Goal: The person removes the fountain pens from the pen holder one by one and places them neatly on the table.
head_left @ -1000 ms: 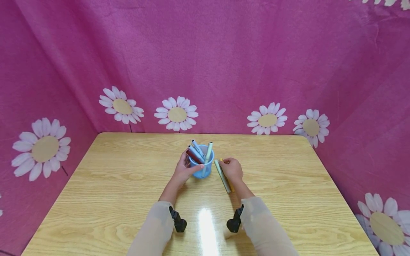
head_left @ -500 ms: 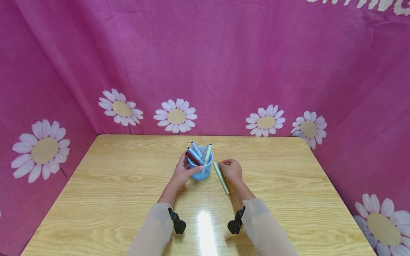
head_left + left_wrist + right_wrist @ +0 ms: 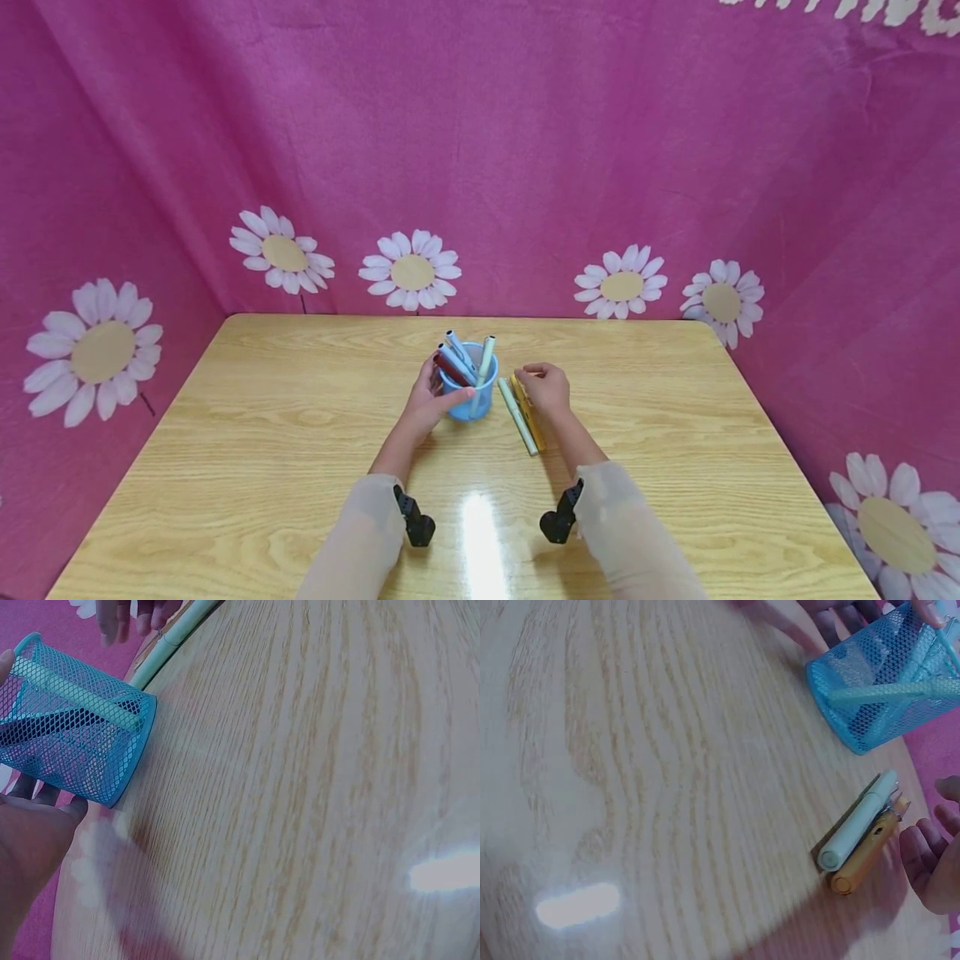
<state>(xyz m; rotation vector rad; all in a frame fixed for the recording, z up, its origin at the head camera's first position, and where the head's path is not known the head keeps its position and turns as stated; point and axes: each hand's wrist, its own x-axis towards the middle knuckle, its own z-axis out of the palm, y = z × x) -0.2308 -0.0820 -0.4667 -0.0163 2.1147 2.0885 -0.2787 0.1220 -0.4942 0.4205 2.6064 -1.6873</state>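
My left hand (image 3: 431,406) holds a blue mesh pen holder (image 3: 82,724) from its left side, thumb near the rim and fingers round the wall. Inside lean a dark red pen (image 3: 452,370), light blue pens (image 3: 460,364) and a pale green pen (image 3: 486,354). To the holder's right, another pale green pen (image 3: 859,821) and a yellow pen (image 3: 871,851) lie side by side on the table. My right hand (image 3: 547,388) hovers at the yellow pen's far end, fingers loosely bent; the right wrist view shows a gap between them and the pen.
The wooden table (image 3: 300,433) ends at a pink curtain (image 3: 510,167) with white daisies along the back and sides. A black wrist camera (image 3: 417,521) sits on the left sleeve and another black camera (image 3: 558,517) on the right one.
My right hand has lifted slightly and drawn off the yellow pen, which now shows more fully beside the green one. The left hand and pen holder stay put.
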